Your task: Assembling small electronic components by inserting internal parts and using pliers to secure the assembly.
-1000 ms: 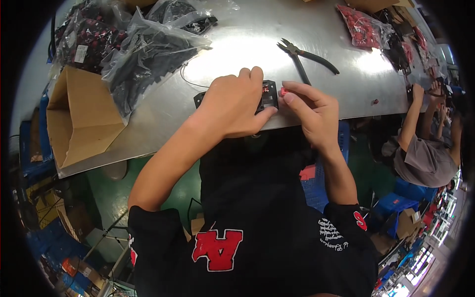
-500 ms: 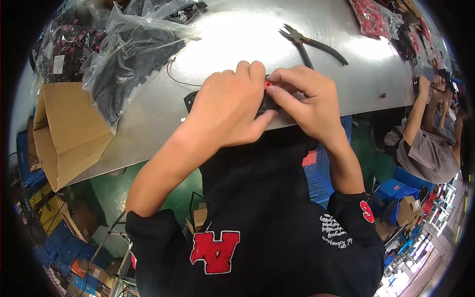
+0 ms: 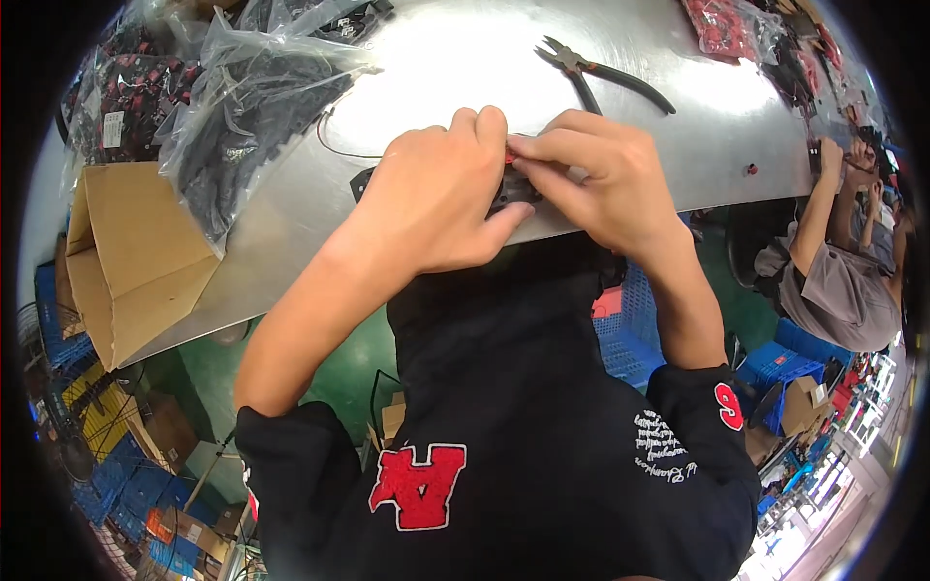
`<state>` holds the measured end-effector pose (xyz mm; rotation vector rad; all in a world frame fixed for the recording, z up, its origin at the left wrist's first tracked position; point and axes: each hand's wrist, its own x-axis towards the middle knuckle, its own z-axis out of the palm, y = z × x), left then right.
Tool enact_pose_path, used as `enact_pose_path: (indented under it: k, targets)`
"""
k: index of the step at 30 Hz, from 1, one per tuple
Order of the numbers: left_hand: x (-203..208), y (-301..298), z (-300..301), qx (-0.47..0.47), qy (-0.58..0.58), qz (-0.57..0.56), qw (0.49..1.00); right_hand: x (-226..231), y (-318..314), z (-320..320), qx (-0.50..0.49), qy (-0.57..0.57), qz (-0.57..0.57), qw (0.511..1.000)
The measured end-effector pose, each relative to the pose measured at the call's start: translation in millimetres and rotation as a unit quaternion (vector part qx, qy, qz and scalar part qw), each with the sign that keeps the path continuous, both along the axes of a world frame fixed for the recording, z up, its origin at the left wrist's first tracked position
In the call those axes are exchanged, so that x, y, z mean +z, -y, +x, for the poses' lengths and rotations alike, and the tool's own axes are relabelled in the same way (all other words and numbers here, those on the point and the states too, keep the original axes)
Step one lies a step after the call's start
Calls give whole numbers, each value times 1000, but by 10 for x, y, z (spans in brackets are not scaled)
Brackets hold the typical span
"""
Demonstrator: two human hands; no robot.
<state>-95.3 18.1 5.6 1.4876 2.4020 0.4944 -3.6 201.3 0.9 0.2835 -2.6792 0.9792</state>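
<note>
My left hand (image 3: 436,194) lies curled over a black part (image 3: 361,184) near the table's front edge, its fingers wrapped down on it and hiding most of it. Opposite it, my right hand (image 3: 605,179) pinches a small red piece (image 3: 511,155) against that part with thumb and forefinger. Only a sliver of the red piece shows between the fingertips. A thin dark wire (image 3: 334,147) loops out on the table left of my left hand. Beyond my right hand lie diagonal cutters (image 3: 620,77) with dark handles, their jaws apart.
On the metal table (image 3: 446,58), clear plastic bags (image 3: 232,126) of black parts crowd the left, beside an opened cardboard box (image 3: 145,261). A small red bit (image 3: 751,169) lies to the right, below a bag of red parts (image 3: 717,29). A co-worker (image 3: 833,281) sits at the right.
The right fingertips have closed further over the red piece, so less of it shows. The whole view has shifted slightly; the left hand keeps its hold on the black part.
</note>
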Motion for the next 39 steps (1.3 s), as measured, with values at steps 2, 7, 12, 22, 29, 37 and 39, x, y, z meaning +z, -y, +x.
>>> enact_pose_path:
  k: [2, 7, 12, 22, 29, 37, 39]
  targets:
    - [-7, -9, -9, -3, 1, 5, 1000, -27, -22, -6, -26, 37, -54, 998]
    - [16, -23, -24, -4, 0, -6, 1000, -65, 22, -11, -23, -12, -29, 999]
    - [3, -26, -13, -3, -3, 1, 1000, -119, -17, 48, -27, -47, -3, 999]
    - [-7, -22, -14, -7, 3, 13, 1000, -222, 230, 249, -82, -37, -24, 996]
    - [-30, 0, 4, -2, -4, 24, 1000, -301, 342, 250, -135, -63, -40, 988]
    - [-134, 29, 143, 66, -132, 49, 988, -239, 368, 291, -170, -33, -19, 985]
    - [-134, 26, 113, 54, -146, 44, 987, -175, 322, 284, -144, 12, -53, 988]
